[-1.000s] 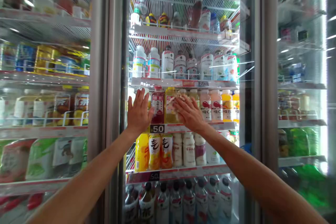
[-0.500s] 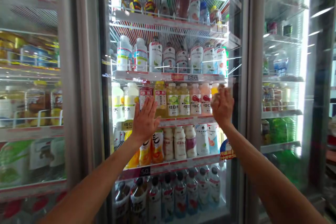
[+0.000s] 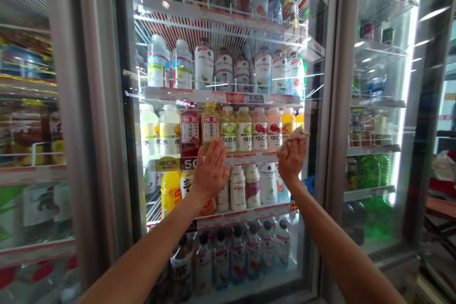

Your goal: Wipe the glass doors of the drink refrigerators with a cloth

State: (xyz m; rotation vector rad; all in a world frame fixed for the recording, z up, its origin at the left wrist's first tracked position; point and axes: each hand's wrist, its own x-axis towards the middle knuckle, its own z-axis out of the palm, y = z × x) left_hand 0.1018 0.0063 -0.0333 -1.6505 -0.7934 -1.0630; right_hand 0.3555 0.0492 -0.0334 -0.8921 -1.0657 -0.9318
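My left hand [image 3: 211,171] lies flat against the glass door [image 3: 302,242] of a drinks cooler, fingers stretched upward and held close together. Behind it stand bottles with yellow and white labels. To the right, my right hand [image 3: 291,160] is closed around a crumpled pale cloth [image 3: 295,140], blurred by motion, at the same door near its right frame. Seen through the glass between my hands are a yellow drink bottle [image 3: 210,126], a dark red drink bottle [image 3: 190,135] and a white yogurt drink bottle [image 3: 237,187].
Wire shelves [image 3: 213,12] with several rows of bottles fill the cooler. A metal door frame [image 3: 96,128] runs up on the left, with another on the right [image 3: 329,104]. Neighbouring coolers hold more drinks, including green bottles [image 3: 372,173]. Light reflections streak the glass.
My view has shifted slightly to the right and down. My left hand has slid rightward across the glass. My right hand has moved lower and a little left, with the cloth now showing.
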